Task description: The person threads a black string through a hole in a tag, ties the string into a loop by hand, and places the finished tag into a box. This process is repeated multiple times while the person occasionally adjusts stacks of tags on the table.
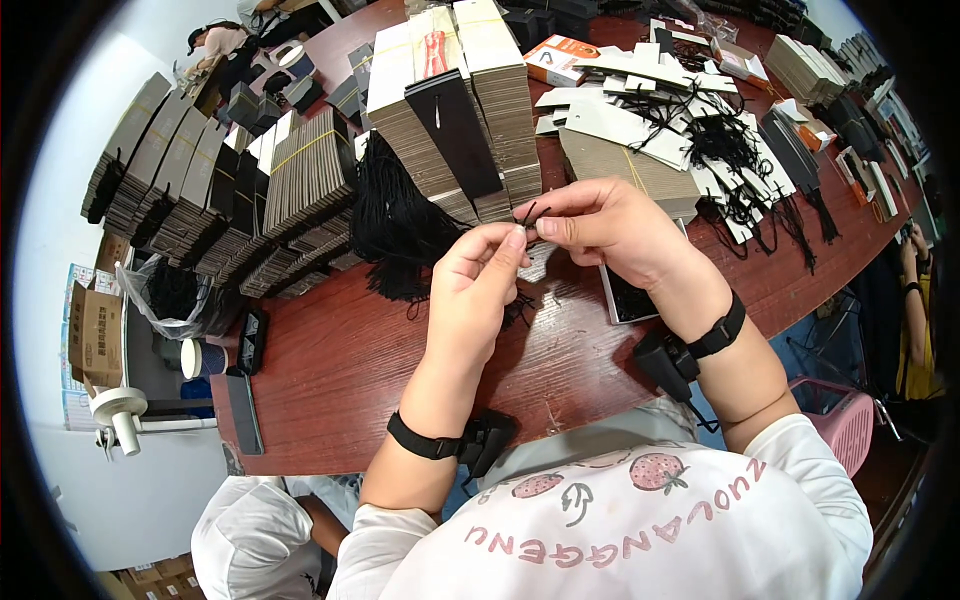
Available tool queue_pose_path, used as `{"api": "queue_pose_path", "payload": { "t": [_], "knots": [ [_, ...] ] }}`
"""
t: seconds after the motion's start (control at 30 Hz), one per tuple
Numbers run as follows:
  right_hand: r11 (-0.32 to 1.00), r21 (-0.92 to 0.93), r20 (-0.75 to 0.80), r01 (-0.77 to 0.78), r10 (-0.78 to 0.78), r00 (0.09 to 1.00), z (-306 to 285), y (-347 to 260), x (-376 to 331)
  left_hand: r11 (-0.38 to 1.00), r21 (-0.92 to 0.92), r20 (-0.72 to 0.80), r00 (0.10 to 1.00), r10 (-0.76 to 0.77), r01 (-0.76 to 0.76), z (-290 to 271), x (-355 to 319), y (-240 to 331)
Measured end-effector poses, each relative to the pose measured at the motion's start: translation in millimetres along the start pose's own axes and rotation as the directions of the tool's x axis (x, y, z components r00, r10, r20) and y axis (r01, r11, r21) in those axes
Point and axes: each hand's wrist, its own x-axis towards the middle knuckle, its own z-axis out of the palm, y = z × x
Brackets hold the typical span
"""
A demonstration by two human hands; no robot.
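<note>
Head view, the only one: black cord (531, 212) sits right at the fingertips, in the gap between the hands and touching both. Left hand (475, 280) in a narrow thumb-and-index pinch on it; right hand (625, 235) also pinched narrow on it from the other side. Fingertips cover the cord's middle — can't tell if it's knotted or looped.

Counts: 1 cord at the fingertips, 2 wrist straps with black modules (one per forearm), 1 black strip (455, 140) leaning on the tall card stack (400, 150), 1 red-handled tool (434, 55) on top of that stack. White tags (625, 140) — too many and too overlapped to count. 3 other people partly in view: far upper left, lower left, right edge.

Around: the tall stack stands just beyond the hands, blocking the table (340, 400) behind it. Black cord bundle (395, 230) hangs left of it; more banded card stacks (310, 165) further left. Shallow white tray (612, 305) with dark contents is partly hidden under the right forearm. Banded card pile (600, 160) just past the right hand, tags beyond, orange-and-white box (558, 60) near them. Plastic bag (210, 310) with black contents off the table's left side.
</note>
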Motion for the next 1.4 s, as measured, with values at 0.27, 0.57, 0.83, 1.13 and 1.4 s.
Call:
{"api": "queue_pose_path", "payload": {
  "t": [0.27, 0.57, 0.83, 1.13, 1.4],
  "knots": [
    [0.996, -0.084, -0.013, 0.023, -0.024, 1.000, 0, 1, 0, 0.999, 0.011, 0.025, 0.999, -0.042, 0.042, -1, -1, 2],
    [0.962, 0.101, 0.113, 0.252, -0.263, 0.958, -1, 8, 4, 0.997, 0.071, 0.099, 0.994, -0.037, 0.030, 1, -1, 2],
    [0.907, 0.403, 0.382, -0.124, -0.044, 0.923, -15, 13, 6, 0.992, -0.063, 0.208, 0.974, -0.093, 0.108, -7, -3, 7],
    [0.988, -0.049, 0.185, -0.147, 0.153, 0.971, -4, 9, 3, 0.987, 0.059, 0.149, 0.979, 0.141, -0.151, -4, -3, 11],
    [0.999, -0.021, 0.078, -0.041, 0.042, 0.996, 0, 9, 3, 0.610, 0.686, -0.006, 0.835, 0.549, -0.396, -10, 10, -6]
  ]
}}
